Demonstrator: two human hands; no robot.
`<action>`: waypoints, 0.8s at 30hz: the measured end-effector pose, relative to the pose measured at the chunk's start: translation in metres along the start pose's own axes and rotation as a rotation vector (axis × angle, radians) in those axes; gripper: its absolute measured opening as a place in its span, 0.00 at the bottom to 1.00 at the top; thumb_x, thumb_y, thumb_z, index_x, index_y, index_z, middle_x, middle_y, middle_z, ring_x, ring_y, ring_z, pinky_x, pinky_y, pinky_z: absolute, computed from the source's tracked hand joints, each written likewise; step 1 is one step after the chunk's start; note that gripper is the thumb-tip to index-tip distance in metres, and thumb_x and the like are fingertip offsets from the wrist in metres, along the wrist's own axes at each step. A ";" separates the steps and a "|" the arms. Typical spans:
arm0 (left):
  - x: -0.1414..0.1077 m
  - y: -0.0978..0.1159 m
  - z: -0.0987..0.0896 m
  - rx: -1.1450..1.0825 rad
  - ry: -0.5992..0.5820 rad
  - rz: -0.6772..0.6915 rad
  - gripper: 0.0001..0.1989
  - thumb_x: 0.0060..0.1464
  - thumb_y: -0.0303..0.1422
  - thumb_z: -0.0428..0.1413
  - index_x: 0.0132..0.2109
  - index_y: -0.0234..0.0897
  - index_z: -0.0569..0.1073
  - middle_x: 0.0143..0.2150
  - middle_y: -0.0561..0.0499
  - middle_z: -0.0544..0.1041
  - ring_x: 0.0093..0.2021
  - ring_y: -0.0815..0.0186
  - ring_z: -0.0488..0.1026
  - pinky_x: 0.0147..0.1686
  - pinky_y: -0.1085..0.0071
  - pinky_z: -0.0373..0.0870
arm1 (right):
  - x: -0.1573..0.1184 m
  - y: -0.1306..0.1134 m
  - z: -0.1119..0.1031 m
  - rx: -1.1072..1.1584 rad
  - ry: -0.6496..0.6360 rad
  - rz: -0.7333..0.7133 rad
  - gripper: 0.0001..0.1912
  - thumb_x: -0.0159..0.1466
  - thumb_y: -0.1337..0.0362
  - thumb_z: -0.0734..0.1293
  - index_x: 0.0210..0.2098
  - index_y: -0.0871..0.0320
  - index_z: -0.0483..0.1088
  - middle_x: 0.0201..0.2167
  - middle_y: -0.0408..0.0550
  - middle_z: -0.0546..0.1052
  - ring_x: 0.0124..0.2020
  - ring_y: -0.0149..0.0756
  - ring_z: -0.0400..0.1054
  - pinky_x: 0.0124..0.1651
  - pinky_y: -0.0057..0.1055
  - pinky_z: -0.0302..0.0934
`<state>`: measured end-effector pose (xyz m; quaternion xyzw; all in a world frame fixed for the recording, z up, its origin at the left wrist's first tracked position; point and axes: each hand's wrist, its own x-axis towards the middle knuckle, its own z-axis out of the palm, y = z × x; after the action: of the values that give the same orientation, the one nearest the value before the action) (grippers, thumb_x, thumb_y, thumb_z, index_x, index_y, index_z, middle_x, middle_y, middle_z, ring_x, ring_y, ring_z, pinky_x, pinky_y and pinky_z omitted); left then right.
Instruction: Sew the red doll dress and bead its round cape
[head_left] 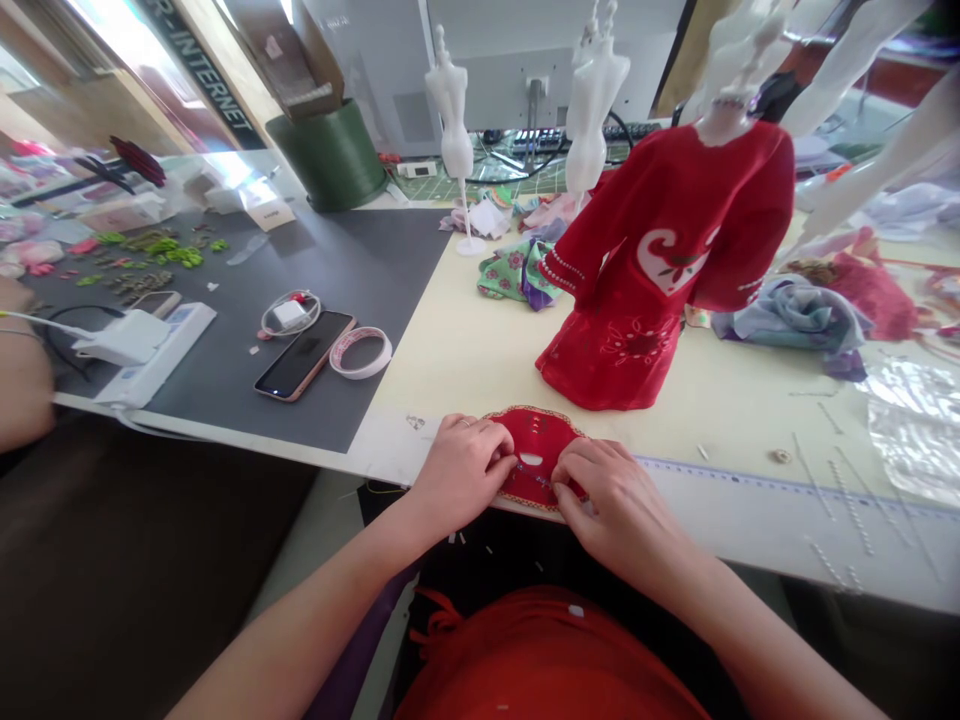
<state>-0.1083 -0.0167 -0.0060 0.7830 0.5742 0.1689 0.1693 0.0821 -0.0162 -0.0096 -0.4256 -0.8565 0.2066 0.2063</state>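
Observation:
A small red fabric piece [551, 428] with a gold-trimmed edge and a pale slot in its middle lies at the table's front edge. My left hand [466, 462] pinches its left side, fingers curled together. On its right side, my right hand [600, 490] is closed with thumb and fingertips on the cloth. Just behind stands a small dress form wearing a red embroidered dress [637, 240] with beaded cuffs. A transparent ruler [720, 476] lies to the right of my right hand.
Left are a phone [304, 355], a tape roll [361, 353], a coiled cable [290, 313] and a power strip [156, 352]. Bead strands [851, 505] and a plastic bag [915, 430] lie right. White mannequins [450, 110] and fabric scraps stand behind. Another person's arm [22, 370] shows far left.

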 end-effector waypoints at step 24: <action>-0.046 -0.001 0.033 0.051 0.409 0.431 0.07 0.51 0.23 0.56 0.39 0.33 0.71 0.42 0.45 0.76 0.44 0.62 0.69 0.50 0.58 0.66 | 0.000 0.002 0.002 0.019 0.001 0.038 0.08 0.59 0.75 0.60 0.26 0.59 0.64 0.26 0.46 0.69 0.31 0.35 0.62 0.40 0.35 0.54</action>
<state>-0.1068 -0.0627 -0.0393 0.8406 0.4210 0.3406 -0.0094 0.0824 -0.0154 -0.0122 -0.4398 -0.8461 0.2184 0.2071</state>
